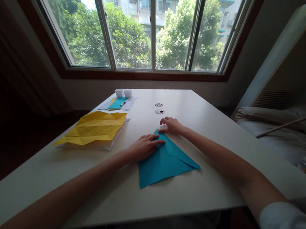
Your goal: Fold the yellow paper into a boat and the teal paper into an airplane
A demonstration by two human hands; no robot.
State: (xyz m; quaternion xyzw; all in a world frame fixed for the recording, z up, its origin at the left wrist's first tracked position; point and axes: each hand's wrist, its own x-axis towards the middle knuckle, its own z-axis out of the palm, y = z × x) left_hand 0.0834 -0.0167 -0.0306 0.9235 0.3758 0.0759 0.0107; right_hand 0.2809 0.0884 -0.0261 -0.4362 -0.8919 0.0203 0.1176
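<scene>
A sheet of blue paper (154,170), folded with a slanting flap on its right side, lies on the white table in front of me. My left hand (147,147) rests on its upper left part, fingers stretched out and pressing down. At the paper's far corner is my right hand (171,125). Its thumb side touches the paper near that tip, while the other fingers are bent and stand apart from the thumb. A crease runs across the blue sheet, and the flap's lower edge is slightly raised at the right corner.
A creased yellow paper (96,126) lies over white sheets to the left. Farther back are blue paper squares (117,103), a pen (123,102) and two small white boxes (123,93). Two round inserts (159,111) mark the table (202,191). A couch (262,122) stands right.
</scene>
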